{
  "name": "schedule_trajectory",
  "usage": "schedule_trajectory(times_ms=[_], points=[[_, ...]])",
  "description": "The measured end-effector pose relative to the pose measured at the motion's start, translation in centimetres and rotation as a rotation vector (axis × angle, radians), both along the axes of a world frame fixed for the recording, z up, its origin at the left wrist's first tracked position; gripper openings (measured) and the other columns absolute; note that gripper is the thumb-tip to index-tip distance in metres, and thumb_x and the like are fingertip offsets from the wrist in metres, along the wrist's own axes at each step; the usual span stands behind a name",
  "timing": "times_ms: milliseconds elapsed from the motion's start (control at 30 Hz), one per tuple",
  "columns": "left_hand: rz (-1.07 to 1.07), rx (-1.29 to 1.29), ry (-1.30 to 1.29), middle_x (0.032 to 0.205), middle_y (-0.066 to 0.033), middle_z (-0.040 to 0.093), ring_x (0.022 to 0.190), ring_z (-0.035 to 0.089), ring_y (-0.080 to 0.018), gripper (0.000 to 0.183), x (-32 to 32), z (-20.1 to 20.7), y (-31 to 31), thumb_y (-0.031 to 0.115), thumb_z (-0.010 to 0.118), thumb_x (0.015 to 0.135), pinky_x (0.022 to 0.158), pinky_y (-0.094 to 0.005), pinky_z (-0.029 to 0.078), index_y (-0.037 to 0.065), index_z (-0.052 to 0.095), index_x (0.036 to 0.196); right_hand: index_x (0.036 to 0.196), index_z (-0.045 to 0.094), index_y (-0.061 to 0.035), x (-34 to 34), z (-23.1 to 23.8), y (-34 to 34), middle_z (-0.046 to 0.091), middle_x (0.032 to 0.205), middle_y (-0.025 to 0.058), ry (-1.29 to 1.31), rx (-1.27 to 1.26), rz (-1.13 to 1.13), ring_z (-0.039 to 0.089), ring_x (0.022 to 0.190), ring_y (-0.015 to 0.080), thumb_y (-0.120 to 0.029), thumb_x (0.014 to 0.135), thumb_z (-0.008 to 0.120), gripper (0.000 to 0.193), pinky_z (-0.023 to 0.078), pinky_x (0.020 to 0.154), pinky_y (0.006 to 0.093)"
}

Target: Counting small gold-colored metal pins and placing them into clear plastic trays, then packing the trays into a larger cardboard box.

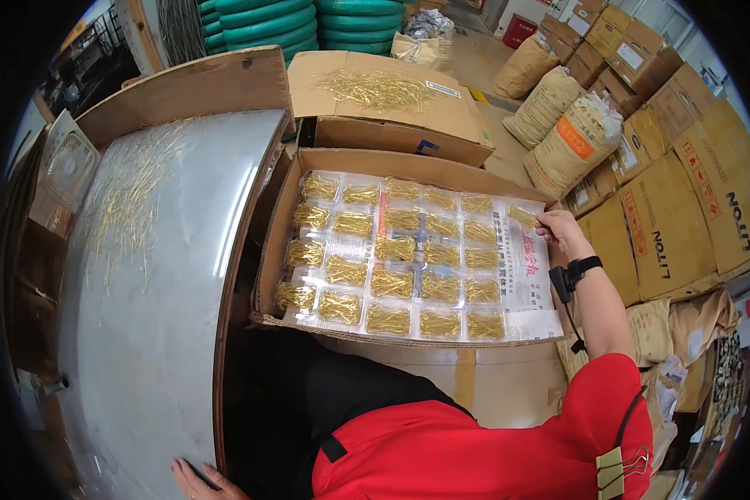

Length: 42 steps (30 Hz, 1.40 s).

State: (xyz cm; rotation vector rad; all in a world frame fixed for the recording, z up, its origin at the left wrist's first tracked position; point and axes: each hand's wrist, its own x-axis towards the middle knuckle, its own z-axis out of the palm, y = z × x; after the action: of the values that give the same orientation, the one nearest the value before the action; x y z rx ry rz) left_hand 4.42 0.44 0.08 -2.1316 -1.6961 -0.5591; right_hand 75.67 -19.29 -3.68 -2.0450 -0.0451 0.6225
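Note:
My right hand (565, 235) pinches the edge of a small clear pack of gold pins (522, 217) at the far right of a shallow cardboard box (408, 163). Rows of similar packs (392, 283) lie in this box on printed newspaper (527, 287). Down at the lower left, my left hand (202, 483) rests with its fingers stretched over the edge of a grey metal-topped table (167, 333); nothing shows in it. Loose thin gold pins (129, 196) are scattered over the far part of that tabletop.
Behind the box stands another carton (467, 125), a pile of gold pins (375, 89) on its top. Green coiled hoses (267, 25) are stacked beyond. Full sacks (575, 142) and stacked cartons (667, 225) line the right side. A white fan (68, 167) stands at the left.

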Motion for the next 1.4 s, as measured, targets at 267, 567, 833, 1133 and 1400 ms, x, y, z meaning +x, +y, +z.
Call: schedule_trajectory(times_ms=[267,567,833,1133,1400], points=[[0.012,0.021,0.024,0.123,-0.0210,0.067,0.115,0.062,-0.0373,0.040,-0.4,-0.3,-0.1,0.032,0.058,0.102,0.099,-0.0457,0.048,0.001,0.066,0.125,0.083,0.065,0.0024,3.8,-5.0,0.3,0.064,0.068,0.0084,-0.083,-0.059,0.013,0.057,0.049,0.0138,-0.009,0.094,0.066,0.015,0.043,0.042,0.0282],[-0.007,0.040,0.045,0.123,-0.0209,0.067,0.114,0.062,-0.0375,0.039,-0.5,-0.4,0.0,0.031,0.057,0.102,0.098,-0.0457,0.049,0.000,0.066,0.125,0.084,0.069,0.0063,4.9,-5.3,1.9,0.067,0.065,0.0119,-0.199,-0.236,0.152,0.062,0.050,0.0167,-0.011,0.091,0.069,0.019,0.048,0.044,0.0295],[0.027,0.029,0.040,0.123,-0.0205,0.067,0.114,0.063,-0.0370,0.038,-0.3,-0.3,-0.1,0.030,0.059,0.101,0.098,-0.0451,0.049,0.000,0.067,0.124,0.088,0.069,0.0042,5.2,-6.4,1.9,0.066,0.065,0.0103,-0.285,-0.311,0.153,0.065,0.051,0.0176,-0.012,0.092,0.066,0.017,0.050,0.045,0.0310],[0.109,-0.056,0.038,0.136,-0.0236,0.059,0.125,0.056,-0.0397,0.042,-2.6,-1.9,-0.4,0.025,0.050,0.105,0.107,-0.0451,0.042,-0.005,0.058,0.133,0.099,0.070,0.0001,3.2,-5.5,1.3,0.072,0.086,0.0175,-0.709,-0.466,0.133,0.071,0.077,0.0306,-0.017,0.094,0.059,0.021,0.056,0.068,0.0422],[0.037,-0.001,-0.050,0.133,-0.0252,0.059,0.124,0.055,-0.0421,0.041,-2.3,-1.8,-0.2,0.024,0.054,0.102,0.105,-0.0480,0.043,-0.006,0.059,0.129,0.106,0.071,-0.0058,-6.6,1.8,11.0,0.070,0.108,0.0191,-1.039,-0.179,0.468,0.066,0.102,0.0384,-0.013,0.091,0.057,0.022,0.052,0.090,0.0442]])
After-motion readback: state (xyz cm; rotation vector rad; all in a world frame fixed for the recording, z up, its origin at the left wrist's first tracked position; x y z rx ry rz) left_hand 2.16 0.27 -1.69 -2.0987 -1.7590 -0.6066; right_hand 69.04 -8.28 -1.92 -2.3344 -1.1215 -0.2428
